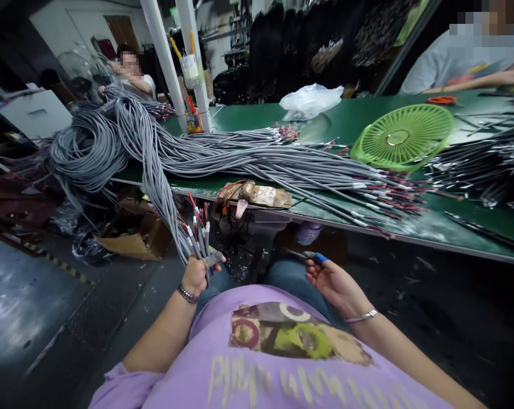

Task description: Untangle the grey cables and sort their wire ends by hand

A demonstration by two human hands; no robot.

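My left hand (197, 274) is closed around a bundle of grey cables (161, 190) close to their ends. Short red and dark wires (197, 213) fan out above the fist, with white bands below them. A grey strip (213, 259) lies across the thumb. In my right hand (331, 284), held over my lap, is a slim pointed tool (320, 257) with a blue handle; its tip points left, apart from the cables. The exact kind of tool is too small to tell.
Many more grey cables (239, 162) stretch along the green table (257, 116). A wooden block with a metal piece (267, 196) sits at the front edge. Behind are a green basket (404, 136), a plastic bag (311, 101) and white posts (165, 62). Two people are across the table.
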